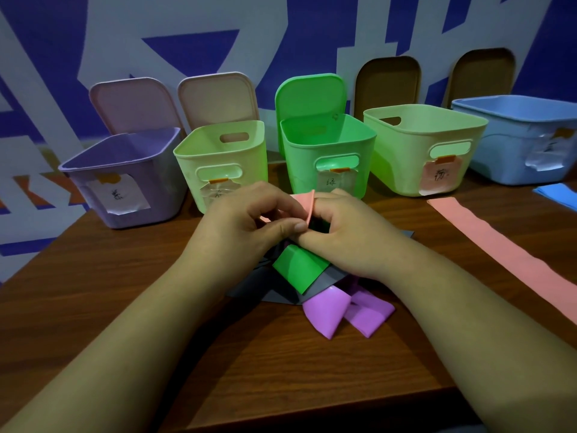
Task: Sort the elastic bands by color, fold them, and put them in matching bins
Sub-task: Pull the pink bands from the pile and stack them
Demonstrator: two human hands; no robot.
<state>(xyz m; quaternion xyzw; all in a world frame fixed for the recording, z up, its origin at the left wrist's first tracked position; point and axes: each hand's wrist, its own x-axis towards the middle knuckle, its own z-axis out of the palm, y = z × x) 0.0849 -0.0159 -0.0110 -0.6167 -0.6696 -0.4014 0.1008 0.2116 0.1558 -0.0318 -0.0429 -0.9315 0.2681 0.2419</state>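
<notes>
My left hand (246, 223) and my right hand (346, 232) meet over the middle of the table, both pinching a folded pink band (304, 203). Under them lies a pile with a green band (298, 268), a purple band (346, 310) and a dark grey band (259, 285). A long pink band (499, 245) lies flat at the right. A blue band (559, 195) sits at the far right edge. Five bins stand at the back: purple (125, 182), light green (218, 157), green (327, 151), pale green with a pink label (421, 145) and blue (515, 135).
The brown wooden table (109, 292) ends close to me and at the left. The bins' lids stand open against a blue and white wall. Each bin carries a paper label on its front.
</notes>
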